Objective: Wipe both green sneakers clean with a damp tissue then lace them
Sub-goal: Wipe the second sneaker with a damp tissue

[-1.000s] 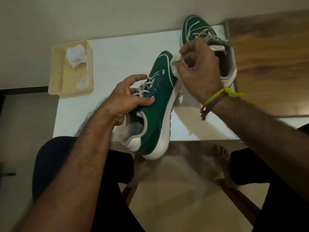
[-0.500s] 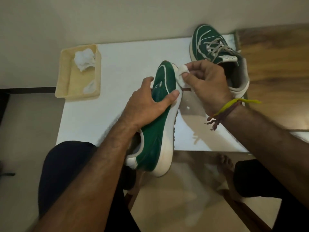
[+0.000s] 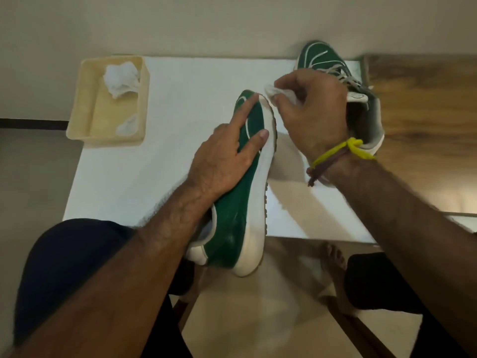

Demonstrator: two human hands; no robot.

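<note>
At the far left of the white tabletop (image 3: 180, 104) stands a shallow cream plastic tray (image 3: 77, 120) with a crumpled white tissue (image 3: 121, 78) at its far end and a smaller wad (image 3: 127, 125) near its front wall; spares are within reach if the working piece gets dirty. Next comes the left hand (image 3: 222, 161), fingers straight and spread, pressed flat on the green upper of the near green-and-white sneaker (image 3: 240, 215), which is turned on its side with the toe pointing away and the heel hanging off the table edge above the lap. This brace should stay firm, since the shoe balances on its side and a hard rub could roll it. Just right of the toe, the right hand (image 3: 312, 115) pinches a folded damp white tissue (image 3: 273, 90) between thumb and curled fingers, at the white rim of the sole. I judge the step to be wiping that rim: short strokes along the edge, refolding to a clean face as grime lifts. Behind the right hand, the second green sneaker (image 3: 320, 58) sits upright on the table, partly hidden, its laces loose.
</note>
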